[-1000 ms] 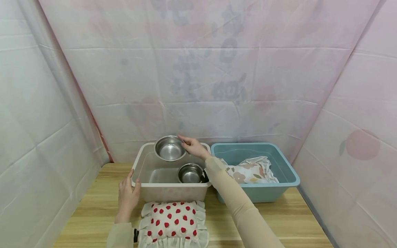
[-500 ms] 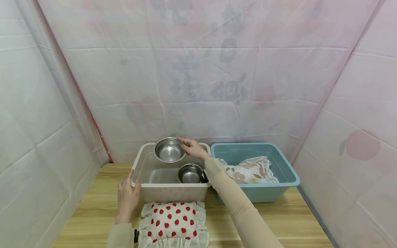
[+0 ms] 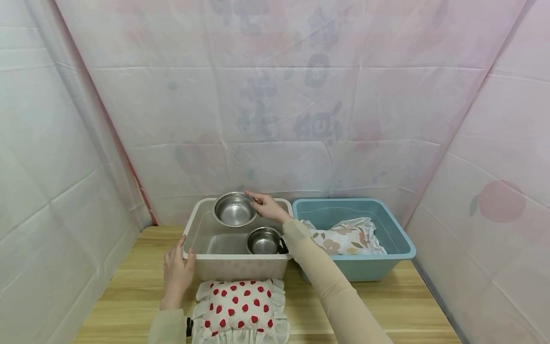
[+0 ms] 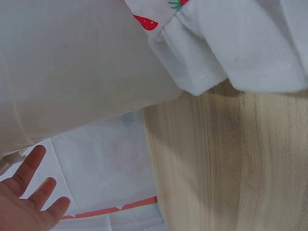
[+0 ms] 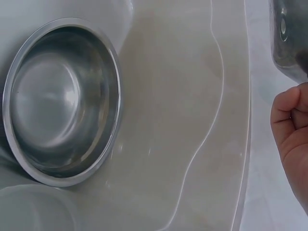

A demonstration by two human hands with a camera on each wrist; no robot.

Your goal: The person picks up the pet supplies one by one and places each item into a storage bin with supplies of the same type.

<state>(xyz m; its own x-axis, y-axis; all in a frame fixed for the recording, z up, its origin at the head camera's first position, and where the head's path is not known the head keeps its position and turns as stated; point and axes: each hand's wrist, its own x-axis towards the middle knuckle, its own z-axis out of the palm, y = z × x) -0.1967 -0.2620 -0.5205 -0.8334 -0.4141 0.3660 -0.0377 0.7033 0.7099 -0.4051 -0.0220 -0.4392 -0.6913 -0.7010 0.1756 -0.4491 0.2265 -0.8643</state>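
Observation:
My right hand (image 3: 269,208) pinches the edge of a shiny steel bowl (image 3: 234,210), held above the back of a beige plastic tub (image 3: 240,257). In the right wrist view only part of that steel bowl (image 5: 288,36) shows, by the curled fingers of the right hand (image 5: 294,130). A second steel bowl (image 3: 263,241) lies low in the tub, its mouth upward. At the tub's front left corner my left hand (image 3: 178,274) touches the rim. Its fingers are stretched and spread in the left wrist view, where the hand (image 4: 29,202) shows beside the tub wall (image 4: 86,62).
A frilled strawberry-print cushion (image 3: 240,306) lies before the beige tub on the wooden table (image 3: 120,296). To the right stands a blue tub (image 3: 365,270) holding a floral cushion (image 3: 343,239). A pale round object (image 5: 33,209) sits beside the second bowl. Fabric walls surround the table.
My right hand and its bowl have come down slightly over the beige tub. The left hand has stayed at the corner.

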